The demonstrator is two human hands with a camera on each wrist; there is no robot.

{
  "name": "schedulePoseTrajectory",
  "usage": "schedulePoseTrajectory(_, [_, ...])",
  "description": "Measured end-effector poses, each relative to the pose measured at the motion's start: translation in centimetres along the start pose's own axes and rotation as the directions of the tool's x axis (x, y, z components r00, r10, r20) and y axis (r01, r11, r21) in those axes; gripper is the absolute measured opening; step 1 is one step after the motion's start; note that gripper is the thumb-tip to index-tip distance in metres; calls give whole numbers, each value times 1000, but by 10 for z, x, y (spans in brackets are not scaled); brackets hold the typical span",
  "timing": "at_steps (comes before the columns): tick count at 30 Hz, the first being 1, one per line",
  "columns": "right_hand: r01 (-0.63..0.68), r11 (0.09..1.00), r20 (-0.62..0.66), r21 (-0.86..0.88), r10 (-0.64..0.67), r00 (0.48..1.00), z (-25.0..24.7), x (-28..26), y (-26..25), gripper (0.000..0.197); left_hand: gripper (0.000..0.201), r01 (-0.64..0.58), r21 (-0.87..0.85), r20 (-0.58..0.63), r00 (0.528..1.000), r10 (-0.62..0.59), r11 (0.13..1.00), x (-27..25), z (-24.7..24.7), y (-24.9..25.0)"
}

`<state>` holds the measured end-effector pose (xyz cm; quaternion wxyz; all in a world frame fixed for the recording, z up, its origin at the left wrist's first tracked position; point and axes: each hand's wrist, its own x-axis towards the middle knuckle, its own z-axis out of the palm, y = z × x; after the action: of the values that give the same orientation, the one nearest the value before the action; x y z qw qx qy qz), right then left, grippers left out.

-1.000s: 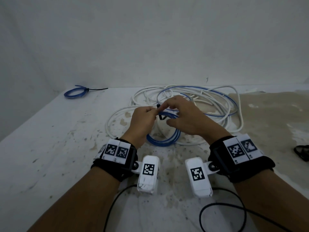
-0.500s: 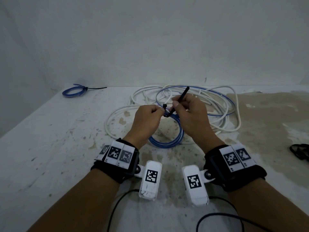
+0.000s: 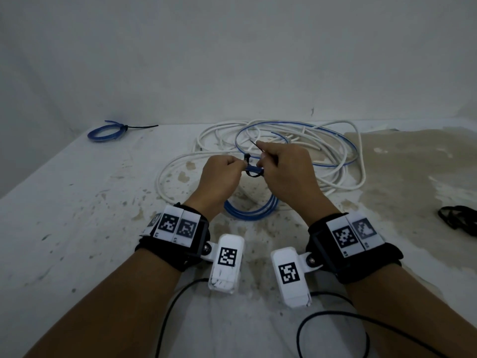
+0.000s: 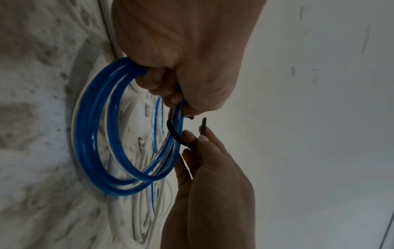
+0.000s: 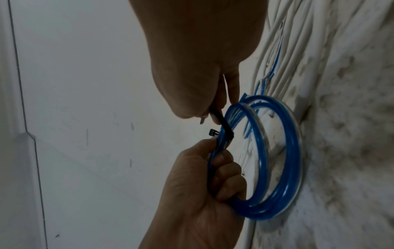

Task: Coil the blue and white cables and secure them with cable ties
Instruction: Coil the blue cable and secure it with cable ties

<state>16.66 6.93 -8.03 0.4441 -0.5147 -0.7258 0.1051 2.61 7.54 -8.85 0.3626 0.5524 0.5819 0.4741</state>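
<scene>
My left hand [image 3: 238, 165] grips the top of a small blue cable coil [image 3: 251, 214], whose lower arc hangs near the table. A black cable tie [image 3: 254, 173] loops under the gripped strands. Its head [image 3: 247, 157] sticks up beside my left thumb. My right hand [image 3: 263, 161] pinches the tie's tail, and the tip [image 3: 254, 144] points up and left. In the left wrist view the tie [image 4: 173, 133] curves round the coil [image 4: 91, 134], its tip free of the head. The right wrist view shows the tie [image 5: 221, 123] crossing the blue strands [image 5: 292, 160].
Loose white cables [image 3: 180, 161] lie tangled with a long blue cable [image 3: 335, 136] behind my hands. A tied blue coil [image 3: 104, 131] rests at the back left. A black bundle [image 3: 459, 220] sits at the right edge. The wall stands close behind the table [image 3: 77, 215].
My right hand has swung the tie's tail from pointing up-right to up-left. The tie's loop now hangs under the coil's top strands. My left hand keeps its hold.
</scene>
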Motion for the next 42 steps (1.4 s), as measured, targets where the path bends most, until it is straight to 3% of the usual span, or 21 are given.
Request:
schedulePoseTrajectory(3, [31, 998, -33, 50, -29, 999, -2, -3, -1, 31, 22, 2, -3, 7, 1000, -2, 1000, 0, -1, 1])
schedulePoseTrajectory(13, [5, 997, -38, 80, -2, 999, 0, -3, -5, 17, 32, 6, 7, 0, 1000, -6, 1000, 0, -1, 0])
schedulePoseTrajectory(24, [11, 998, -64, 64, -7, 998, 0, -4, -6, 18, 18, 47, -32, -8, 999, -47, 998, -1, -2, 1])
schedulePoseTrajectory(42, [-43, 999, -49, 25, 44, 998, -1, -4, -9, 18, 24, 0, 17, -23, 1000, 1, 1000, -2, -1, 1])
